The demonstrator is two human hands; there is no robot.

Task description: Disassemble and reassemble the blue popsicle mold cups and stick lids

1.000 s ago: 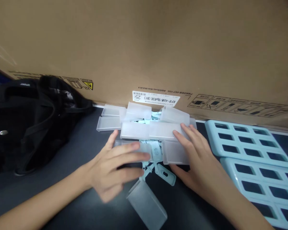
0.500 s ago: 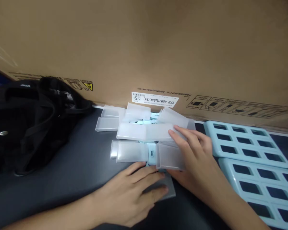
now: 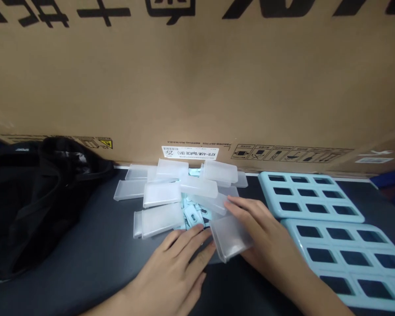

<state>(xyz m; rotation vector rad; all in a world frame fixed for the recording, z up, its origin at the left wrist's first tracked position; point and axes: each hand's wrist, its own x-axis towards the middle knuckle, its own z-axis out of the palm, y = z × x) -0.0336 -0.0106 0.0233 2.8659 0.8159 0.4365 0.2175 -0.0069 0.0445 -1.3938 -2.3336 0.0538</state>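
Several frosted clear plastic cases [image 3: 162, 219] lie in a loose pile on a dark surface. Among them, in the middle, are small light-blue plastic pieces [image 3: 194, 216]. My left hand [image 3: 184, 259] rests at the near side of the pile, fingers apart, its fingertips touching the blue pieces. At the right of the pile is my right hand [image 3: 258, 228], with its fingers spread around one tilted clear case [image 3: 231, 237]. That case lies against its palm side, and the thumb is hidden; whether it is gripped is hard to see.
Two light-blue frames with rectangular openings, an upper one [image 3: 273, 201] and a nearer one [image 3: 292, 228], lie at the right. A black bag [image 3: 29, 210] sits at the left. Behind the pile stands a large cardboard box [image 3: 197, 96].
The view has tilted up and shifted right. The clear case by my right hand has turned and come nearer. Clear cases in the middle have spread, showing more blue pieces.
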